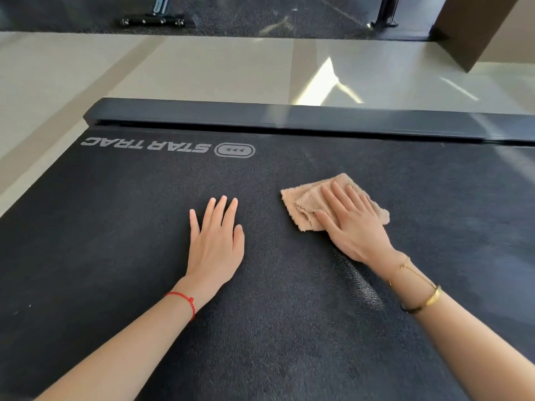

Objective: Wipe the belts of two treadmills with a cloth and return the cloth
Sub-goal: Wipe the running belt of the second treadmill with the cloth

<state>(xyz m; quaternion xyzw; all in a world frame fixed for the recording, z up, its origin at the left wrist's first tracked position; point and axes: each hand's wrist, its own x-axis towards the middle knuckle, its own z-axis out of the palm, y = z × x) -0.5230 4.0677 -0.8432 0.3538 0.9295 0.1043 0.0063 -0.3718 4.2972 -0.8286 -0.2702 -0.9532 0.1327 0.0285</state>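
Observation:
A black treadmill belt (115, 241) fills most of the view, with a grey STAR TRAC logo (168, 146) printed near its far left. A folded beige cloth (304, 202) lies on the belt right of centre. My right hand (351, 222) presses flat on top of the cloth, fingers spread and pointing away. My left hand (217, 241) rests flat and empty on the bare belt, left of the cloth, fingers slightly apart. A shiny damp streak (359, 282) shows on the belt just behind my right wrist.
The treadmill's dark side rail (260, 117) runs across the far edge of the belt. Beyond it lies pale tiled floor (173, 68), then dark gym flooring with equipment bases (153, 21). A brown panel (474, 27) stands at the upper right.

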